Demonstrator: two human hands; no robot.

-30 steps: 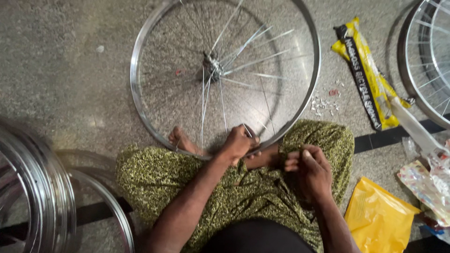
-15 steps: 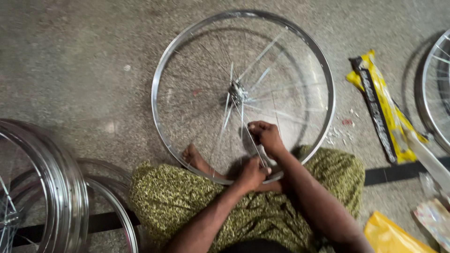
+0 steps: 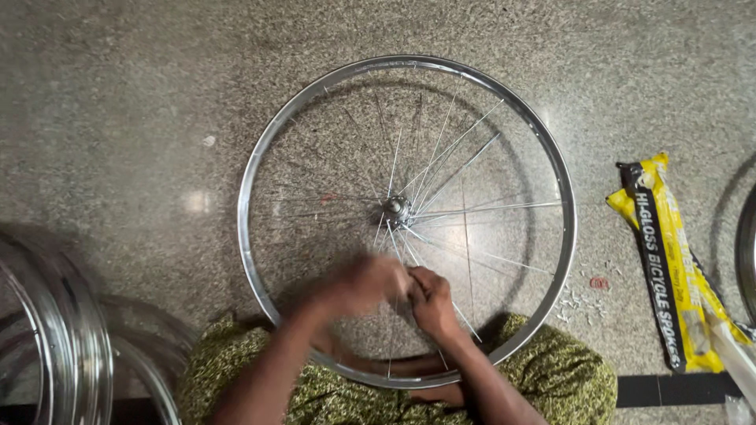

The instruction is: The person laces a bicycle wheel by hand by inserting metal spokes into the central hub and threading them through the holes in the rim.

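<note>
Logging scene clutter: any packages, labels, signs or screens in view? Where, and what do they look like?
Long flat packet: on the floor right of the wheel rim, yellow with a black lettered strip, slanting down to the right.
No signs or screens in view.

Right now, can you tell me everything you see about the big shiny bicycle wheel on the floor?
The bicycle wheel lies flat on the speckled stone floor, in front of the seated person's patterned lap. Its round rim looks like bright polished metal, with no tyre on it. A small metal hub sits in the middle, and thin silver spokes fan out from it, some loose and uneven. Both hands work inside the rim among the near spokes: the left hand is blurred, the right hand beside it.
</note>
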